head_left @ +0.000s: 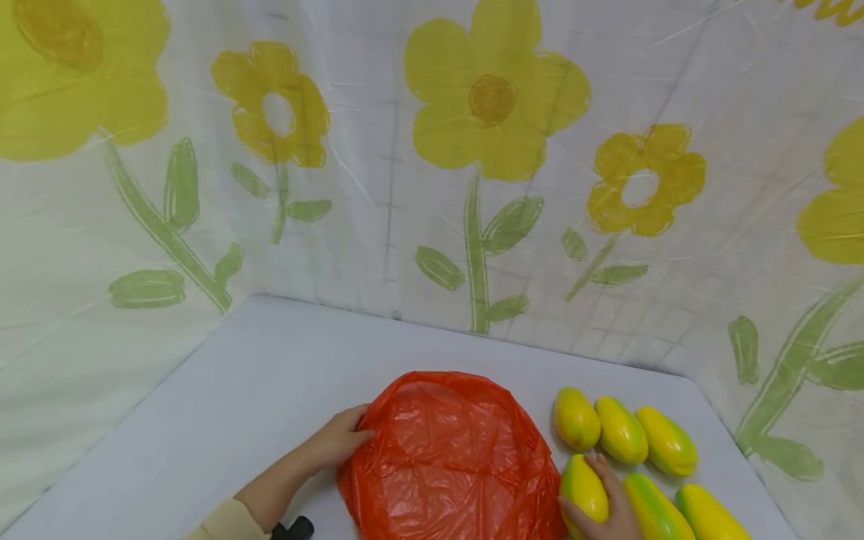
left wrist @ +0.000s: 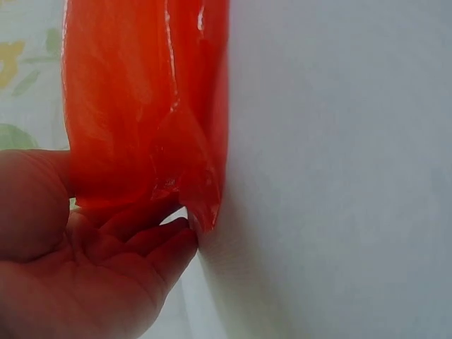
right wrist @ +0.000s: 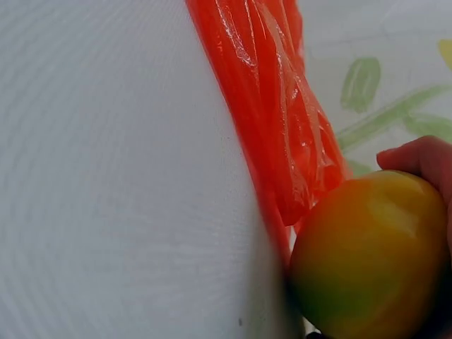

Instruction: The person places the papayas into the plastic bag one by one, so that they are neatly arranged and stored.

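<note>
A red plastic bag [head_left: 445, 450], wrinkled and spread into a wide round shape, lies on the table in the head view. At its left edge is my left hand [head_left: 346, 436]; the left wrist view has the thumb on one side of the red film and the curled fingers [left wrist: 173, 254] on the other. My right hand [head_left: 610, 504] grips a yellow-green mango [head_left: 584, 491] beside the bag's right edge. Up close in the right wrist view, that mango [right wrist: 371, 258] is next to the bag's folds [right wrist: 282, 134], a fingertip [right wrist: 395, 157] over its top.
Several more mangoes lie right of the bag, a row of three [head_left: 621, 431] behind and others [head_left: 655, 510] nearer. A black object [head_left: 297, 527] shows by the left forearm. The white table [head_left: 290, 352] meets a flower-printed curtain [head_left: 364, 247] at the back and sides.
</note>
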Demonstrator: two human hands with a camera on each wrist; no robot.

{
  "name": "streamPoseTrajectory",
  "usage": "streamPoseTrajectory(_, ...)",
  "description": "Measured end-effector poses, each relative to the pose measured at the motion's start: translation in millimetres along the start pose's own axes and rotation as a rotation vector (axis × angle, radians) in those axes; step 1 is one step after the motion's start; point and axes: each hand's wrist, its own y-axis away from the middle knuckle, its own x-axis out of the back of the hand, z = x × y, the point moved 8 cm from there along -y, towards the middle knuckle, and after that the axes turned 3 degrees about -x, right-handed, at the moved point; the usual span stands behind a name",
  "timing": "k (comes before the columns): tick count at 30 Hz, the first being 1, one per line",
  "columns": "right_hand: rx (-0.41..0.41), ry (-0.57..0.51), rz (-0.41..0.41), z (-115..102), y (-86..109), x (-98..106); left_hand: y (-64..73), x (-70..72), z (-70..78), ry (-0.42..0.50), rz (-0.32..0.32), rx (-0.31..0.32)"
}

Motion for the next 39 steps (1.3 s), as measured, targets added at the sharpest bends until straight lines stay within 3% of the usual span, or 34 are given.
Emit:
streamPoseTrajectory(25, 0.039, -0.048, 0.047, -9.2, 3.7, 10.8, -0.9, -1.1, 0.8, 0.011, -0.022, -0.009)
streamPoseTrajectory(32, 0.035, -0.043, 0.072, -36.8, 7.0, 19.4, -0.4, -1.2, 1.4, 0.018, -0.023, -0.010)
streamPoseTrajectory(39, 0.076, -0.119, 0.056, -76.5, 7.0, 21.6, 0.9, -0.8, 1.4, 0.004, -0.018, -0.001)
